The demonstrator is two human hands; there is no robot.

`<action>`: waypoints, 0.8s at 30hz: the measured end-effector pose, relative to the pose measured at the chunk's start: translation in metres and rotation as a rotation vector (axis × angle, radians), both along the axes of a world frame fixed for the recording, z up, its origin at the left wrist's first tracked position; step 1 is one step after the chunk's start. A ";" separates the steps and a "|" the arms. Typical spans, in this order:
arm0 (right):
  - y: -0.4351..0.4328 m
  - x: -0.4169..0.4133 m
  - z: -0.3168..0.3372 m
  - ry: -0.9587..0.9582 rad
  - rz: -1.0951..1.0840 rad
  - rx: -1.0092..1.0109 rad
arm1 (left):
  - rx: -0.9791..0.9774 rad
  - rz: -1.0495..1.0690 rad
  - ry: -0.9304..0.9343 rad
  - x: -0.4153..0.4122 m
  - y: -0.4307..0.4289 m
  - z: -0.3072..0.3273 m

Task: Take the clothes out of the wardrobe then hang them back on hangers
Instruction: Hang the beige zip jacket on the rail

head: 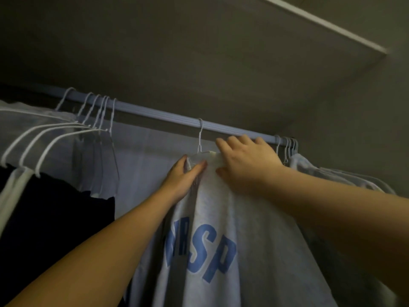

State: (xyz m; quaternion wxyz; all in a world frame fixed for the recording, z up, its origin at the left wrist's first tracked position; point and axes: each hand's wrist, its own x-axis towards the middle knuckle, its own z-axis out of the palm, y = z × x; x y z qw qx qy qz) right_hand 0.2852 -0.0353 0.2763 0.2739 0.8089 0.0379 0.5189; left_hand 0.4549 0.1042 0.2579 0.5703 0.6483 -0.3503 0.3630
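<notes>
1 pale blue metal wardrobe rail (155, 113) runs across the view. At its middle hangs 1 thin white wire hanger (200, 138), carrying 1 light grey shirt with blue block letters (221, 229) directly below the rail. Left of that hanger about 6 white hanger hooks (97, 109) crowd the rail, holding pale garments and 1 black garment (51, 218). At the rail's right end at least 4 more hooks (290, 145) hold pale grey clothes (327, 173). Both arms reach up. The left hand (183, 173) pinches the shirt's neck fabric between thumb and fingers just under the hanger. The right hand (245, 160) lies flat on the shirt's shoulder, fingers spread and straight, fingertips up at the rail.
</notes>
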 end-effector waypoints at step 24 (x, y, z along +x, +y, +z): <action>-0.130 -0.011 -0.008 0.239 -0.303 0.044 | 0.003 -0.206 0.089 0.006 -0.163 -0.014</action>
